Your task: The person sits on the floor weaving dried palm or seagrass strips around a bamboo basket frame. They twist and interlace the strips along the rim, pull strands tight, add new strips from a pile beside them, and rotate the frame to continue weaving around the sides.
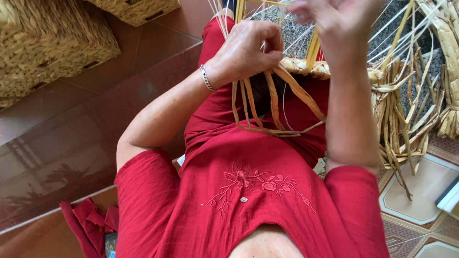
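Here, in the head view, long flat straw strips point(277, 102) are pinched in the left hand point(246, 52), whose fingers are curled tight around them just above the lap. A thin silver bracelet point(206, 78) is worn on that wrist. The strips are seen hanging down in a loop over the red dress point(248, 191). The right hand point(334, 19) is lifted higher, near the top edge, and it is blurred, so it cannot be told if its fingers are pinching the thin pale stalks point(299, 40) there. A woven braid point(306, 67) is seen between the two hands, touching the strips. A pile of dry straw point(406, 105) is lying on the tiled floor point(420, 191) at the right. Two woven baskets point(52, 48) are set at the top left, well apart from the hands
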